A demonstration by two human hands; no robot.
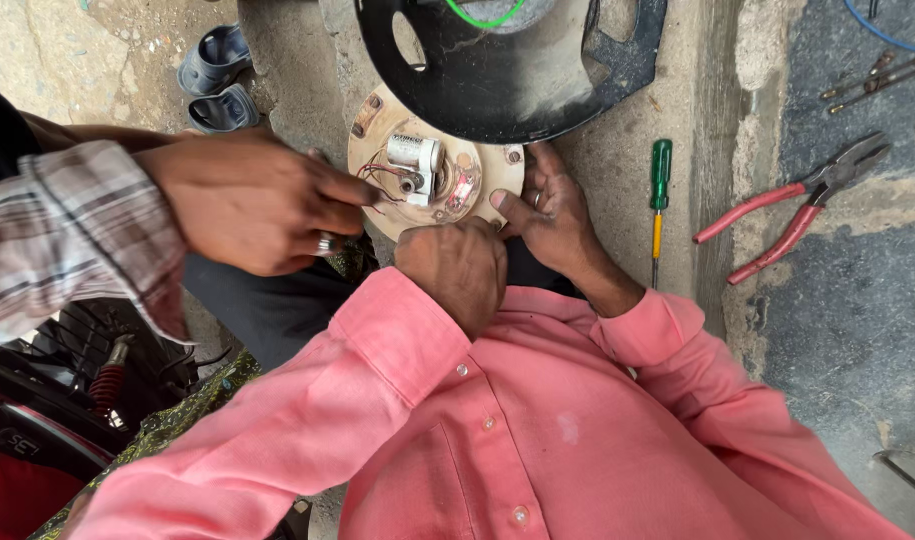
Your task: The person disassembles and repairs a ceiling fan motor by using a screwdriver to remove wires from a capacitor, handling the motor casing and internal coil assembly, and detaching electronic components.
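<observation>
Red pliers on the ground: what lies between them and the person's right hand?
A green-handled screwdriver lies on the concrete between the right hand and the red pliers, apart from both. The head view shows it.
</observation>
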